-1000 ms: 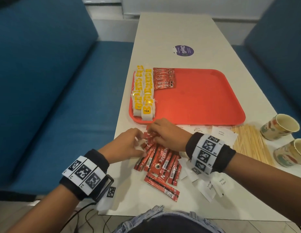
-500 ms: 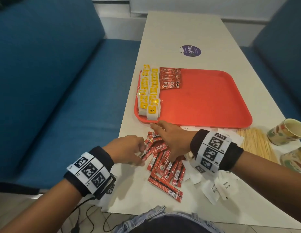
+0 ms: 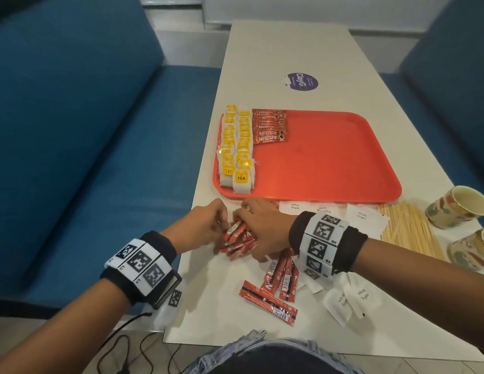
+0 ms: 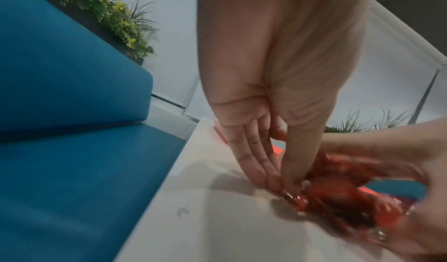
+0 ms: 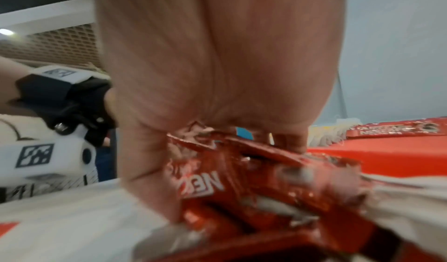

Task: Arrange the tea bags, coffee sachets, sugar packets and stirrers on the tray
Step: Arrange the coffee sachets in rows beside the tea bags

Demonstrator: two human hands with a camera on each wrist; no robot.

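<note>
Both hands are on the loose coffee sachets [image 3: 239,240] on the bench [image 3: 208,292], just in front of the tray [image 3: 330,168]. Right hand [image 3: 262,228] has its grip clamped round the bunch, left hand [image 3: 200,225] pinches their ends. Tea bags [image 3: 235,147] sit at the tray's left edge.

Tea bags [image 3: 237,147] lie along the tray's [image 3: 343,163] left edge, coffee sachets [image 3: 269,126] just right of them; stirrers [image 3: 408,230] lie on the worktop [image 3: 284,49] right of the sugar packets [image 3: 366,220].
</note>
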